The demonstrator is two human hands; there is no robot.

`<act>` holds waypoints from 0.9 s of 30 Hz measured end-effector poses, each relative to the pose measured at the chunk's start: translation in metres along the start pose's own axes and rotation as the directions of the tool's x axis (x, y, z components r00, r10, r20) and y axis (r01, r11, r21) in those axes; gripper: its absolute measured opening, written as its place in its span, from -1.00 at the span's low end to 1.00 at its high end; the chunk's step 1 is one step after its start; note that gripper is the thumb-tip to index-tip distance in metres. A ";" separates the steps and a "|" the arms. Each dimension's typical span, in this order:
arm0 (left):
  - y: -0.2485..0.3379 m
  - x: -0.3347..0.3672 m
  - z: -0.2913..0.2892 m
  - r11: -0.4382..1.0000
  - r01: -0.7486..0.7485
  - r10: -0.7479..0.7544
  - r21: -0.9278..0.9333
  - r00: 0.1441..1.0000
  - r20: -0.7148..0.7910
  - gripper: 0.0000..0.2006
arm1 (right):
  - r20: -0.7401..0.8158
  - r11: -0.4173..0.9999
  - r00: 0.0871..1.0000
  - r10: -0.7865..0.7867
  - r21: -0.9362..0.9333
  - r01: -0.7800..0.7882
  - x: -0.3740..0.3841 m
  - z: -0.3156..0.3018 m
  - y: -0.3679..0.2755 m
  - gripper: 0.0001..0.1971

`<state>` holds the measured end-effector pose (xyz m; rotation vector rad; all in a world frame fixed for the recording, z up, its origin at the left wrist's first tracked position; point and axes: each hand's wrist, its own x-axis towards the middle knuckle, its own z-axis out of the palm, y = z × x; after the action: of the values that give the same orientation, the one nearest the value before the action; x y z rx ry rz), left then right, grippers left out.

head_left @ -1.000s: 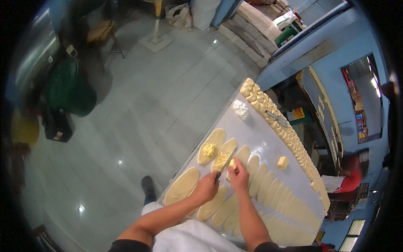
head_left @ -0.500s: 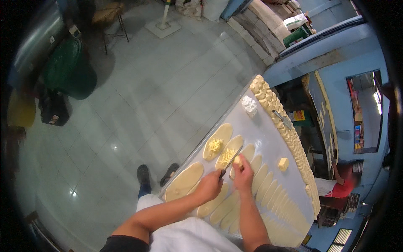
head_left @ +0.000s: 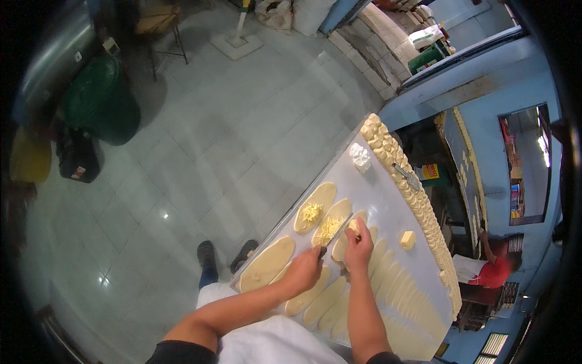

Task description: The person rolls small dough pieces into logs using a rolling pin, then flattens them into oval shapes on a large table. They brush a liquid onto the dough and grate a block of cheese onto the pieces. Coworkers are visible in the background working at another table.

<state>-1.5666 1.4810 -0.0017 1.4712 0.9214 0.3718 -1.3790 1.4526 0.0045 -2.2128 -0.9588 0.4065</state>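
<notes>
My left hand is closed around the dark handle of a narrow metal grater, seen nearly edge-on. Just right of the grater, my right hand pinches a small pale-yellow block of cheese. Below the grater, shreds of cheese lie on a flat oval of dough. A neighbouring dough oval to the left carries another small heap of shreds. More dough ovals continue in an overlapping row beneath and beyond my forearms.
A second cheese block sits on the table to the right. Along its far edge runs a band of dough lumps with a metal-bladed tool on it. Crumpled white wrapping lies at the far corner. Another person stands beyond.
My right hand with the cheese has shifted slightly right and up, opening a small gap from the grater. My left hand has hardly moved. The shreds below look slightly more spread.
</notes>
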 end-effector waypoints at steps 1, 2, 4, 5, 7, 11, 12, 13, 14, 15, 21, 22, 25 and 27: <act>0.001 -0.001 -0.001 1.000 0.010 -0.010 -0.008 1.000 0.004 -0.74 | -0.096 0.997 0.994 -0.050 0.061 0.056 -0.006 0.002 -0.003 -0.58; 0.001 0.000 -0.002 1.000 0.004 -0.004 -0.009 1.000 -0.005 -0.74 | -0.193 0.986 0.977 -0.093 0.117 0.117 -0.013 0.005 -0.006 -0.58; -0.002 -0.001 0.000 1.000 -0.013 0.013 -0.009 1.000 -0.008 -0.73 | -0.138 0.988 0.988 -0.067 0.128 0.085 -0.024 0.004 0.000 -0.58; -0.004 -0.001 0.001 1.000 -0.018 0.018 0.000 1.000 -0.007 -0.72 | 0.021 0.997 1.000 0.001 0.078 -0.003 -0.026 0.007 0.010 -0.58; -0.004 0.003 0.003 0.999 -0.047 0.047 0.019 0.999 -0.005 -0.70 | 0.036 0.998 0.999 0.026 0.063 -0.029 -0.029 0.009 0.024 -0.58; -0.004 -0.004 0.003 0.996 -0.088 0.088 0.016 0.996 -0.006 -0.71 | 0.025 0.994 0.999 0.037 0.099 -0.040 -0.028 0.012 0.027 -0.57; -0.004 0.001 0.002 0.997 -0.070 0.070 0.026 0.998 -0.002 -0.72 | 0.140 0.994 0.987 0.078 0.063 -0.087 -0.022 0.009 0.023 -0.57; -0.004 0.004 0.001 0.998 -0.051 0.051 0.037 0.999 0.002 -0.72 | -0.054 0.995 0.994 -0.097 0.009 0.098 -0.025 0.013 0.024 -0.58; -0.003 0.004 0.002 0.997 -0.075 0.076 0.024 0.997 -0.010 -0.73 | -0.060 0.994 0.994 -0.087 0.058 0.091 -0.028 0.010 0.023 -0.57; -0.001 0.002 0.003 0.995 -0.099 0.099 0.011 0.995 -0.021 -0.74 | -0.064 0.991 0.995 -0.078 0.107 0.085 -0.030 0.008 0.021 -0.57; 0.013 -0.003 -0.008 0.994 -0.109 0.110 0.024 0.994 -0.020 -0.73 | -0.021 0.876 0.973 0.229 0.441 -0.196 -0.046 -0.001 0.005 -0.60; 0.017 -0.004 -0.009 0.990 -0.139 0.140 0.024 0.990 -0.035 -0.73 | -0.050 0.818 0.962 0.269 0.539 -0.201 -0.048 -0.004 0.001 -0.60; 0.024 -0.005 -0.007 0.984 -0.175 0.175 0.022 0.985 0.009 -0.72 | 0.003 0.578 0.933 0.359 0.784 -0.225 -0.062 -0.015 0.002 -0.57; 0.028 -0.011 -0.005 0.974 -0.229 0.229 -0.008 0.973 0.007 -0.72 | -0.008 0.529 0.946 0.325 0.830 -0.175 -0.073 -0.021 0.003 -0.53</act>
<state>-1.5677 1.4801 0.0288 1.5762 0.7450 0.5372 -1.4160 1.3873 0.0187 -1.4444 -0.2199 0.6390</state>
